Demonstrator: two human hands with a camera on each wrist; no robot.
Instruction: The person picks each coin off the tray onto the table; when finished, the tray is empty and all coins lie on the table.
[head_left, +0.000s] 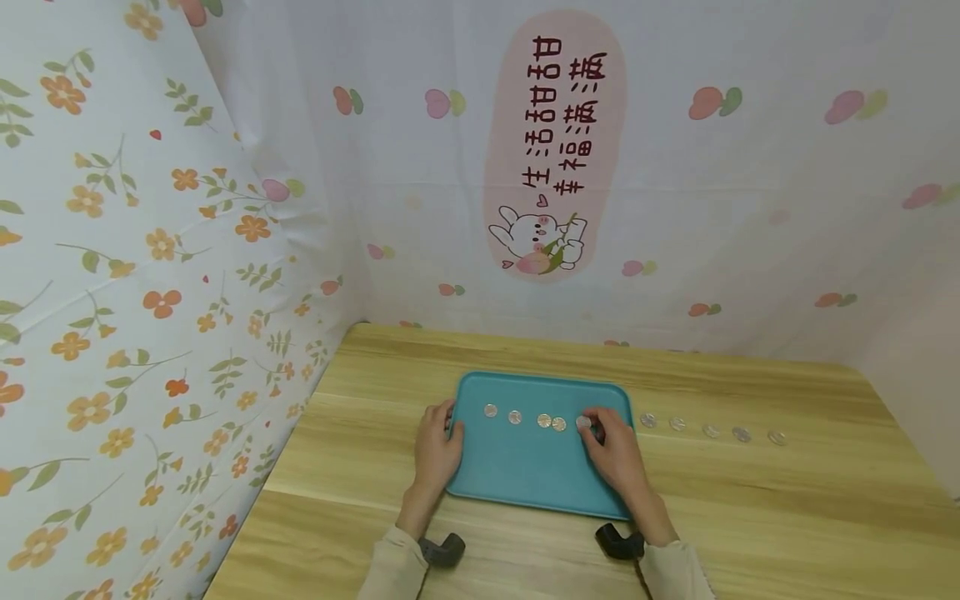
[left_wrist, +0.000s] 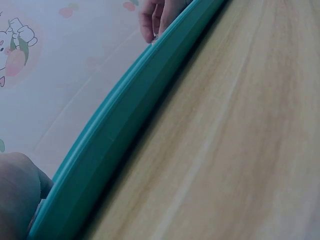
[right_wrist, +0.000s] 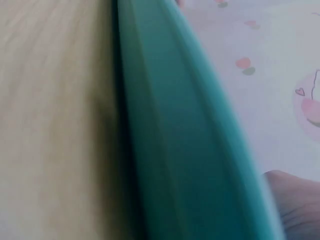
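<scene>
Black wrist pieces [head_left: 444, 552]: one beside each forearm, nearest the viewer, over the worktop [head_left: 750, 500].
Left hand [head_left: 437, 446]: at the left edge of the blue tray [head_left: 517, 467]; its grip holds that edge, thumb over the rim, fingers outside.
Right hand [head_left: 618, 450]: over the tray's right side; its grip appears to pinch a coin [head_left: 583, 422] at the fingertips, whether touching the tray cannot be told.
Row on the tray: four coins [head_left: 514, 417] left of it, the nearest two close together.
Row on the worktop: five coins [head_left: 711, 431], apart, right of the tray.
Step in hand: probably setting or adjusting the pinched coin in line.
Next move: calls for a gentle release, neighbours undisturbed, tray steadied.
Backdrop: printed cloth [head_left: 420, 217].
</scene>
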